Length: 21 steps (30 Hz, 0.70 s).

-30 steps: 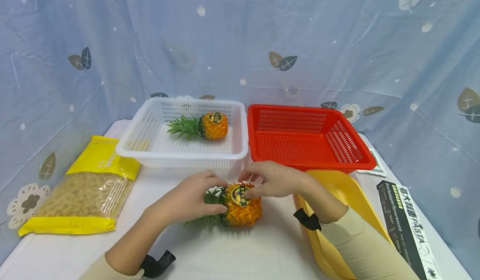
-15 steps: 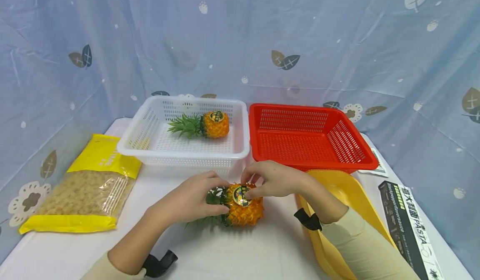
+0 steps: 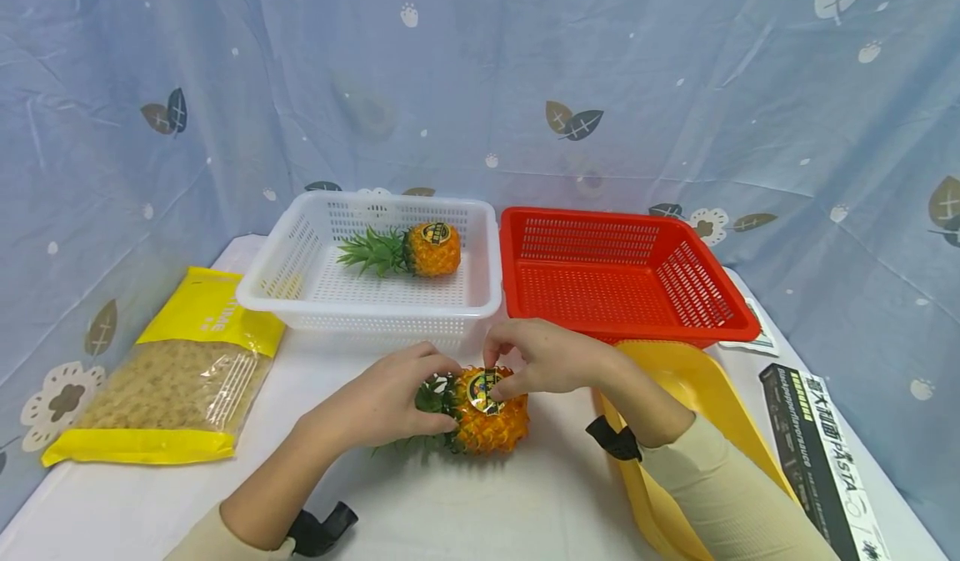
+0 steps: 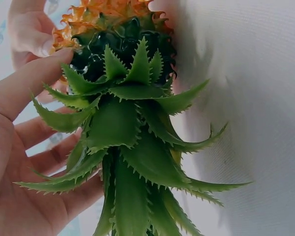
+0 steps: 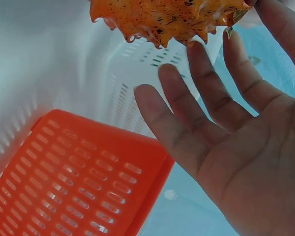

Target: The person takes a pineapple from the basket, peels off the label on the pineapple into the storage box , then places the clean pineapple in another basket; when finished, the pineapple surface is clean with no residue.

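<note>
A toy-like pineapple [image 3: 491,428] lies on its side on the white table, green crown [image 4: 118,123] to the left. My left hand [image 3: 390,398] holds it where crown meets fruit. The thumb [image 4: 49,66] touches the dark green base, and the other fingers reach behind the leaves. At the fruit's top, the right hand [image 3: 551,357] pinches at a round black-and-yellow label [image 3: 482,394] with thumb and forefinger. Its other fingers [image 5: 169,83] spread out beside the orange, spiky skin. The forefinger partly hides the label's edge.
Behind stand a white basket [image 3: 367,311] with another pineapple [image 3: 433,252] inside and a red basket [image 3: 630,328]. A yellow tray [image 3: 645,503] lies under the right forearm. To the left is a pasta bag [image 3: 172,386]; at right, a black-and-white pasta box [image 3: 817,461].
The head view has shifted slightly. The right forefinger and thumb have shifted a little on the label; the left hand and pineapple stay nearly in place.
</note>
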Motion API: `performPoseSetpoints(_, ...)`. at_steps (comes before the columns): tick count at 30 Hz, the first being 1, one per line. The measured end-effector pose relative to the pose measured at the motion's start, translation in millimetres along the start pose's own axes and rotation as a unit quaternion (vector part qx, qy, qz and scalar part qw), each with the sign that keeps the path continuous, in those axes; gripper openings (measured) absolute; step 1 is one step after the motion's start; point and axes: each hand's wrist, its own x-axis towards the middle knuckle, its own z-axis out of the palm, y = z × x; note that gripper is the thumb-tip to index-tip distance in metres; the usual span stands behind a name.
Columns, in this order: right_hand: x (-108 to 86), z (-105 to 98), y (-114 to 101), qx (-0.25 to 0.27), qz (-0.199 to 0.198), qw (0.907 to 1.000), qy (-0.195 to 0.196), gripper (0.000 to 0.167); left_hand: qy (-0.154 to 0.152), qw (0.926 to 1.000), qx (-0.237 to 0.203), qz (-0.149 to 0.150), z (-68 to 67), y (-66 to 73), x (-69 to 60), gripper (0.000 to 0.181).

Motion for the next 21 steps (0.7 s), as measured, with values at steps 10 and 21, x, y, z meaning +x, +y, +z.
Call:
performPoseSetpoints(10,0.2,0.5,-0.1,0.009,-0.007,0.9999,0.009,0.022,-0.001,1.0000,-0.004,-0.006,0.4,0.4,-0.6,0.054)
performPoseSetpoints(21,3.6,0.2,0.5,0.038,-0.015,0.9991,0.005,0.010,-0.001,1.0000,-0.008,0.000,0.9,-1.6,-1.3,0.053)
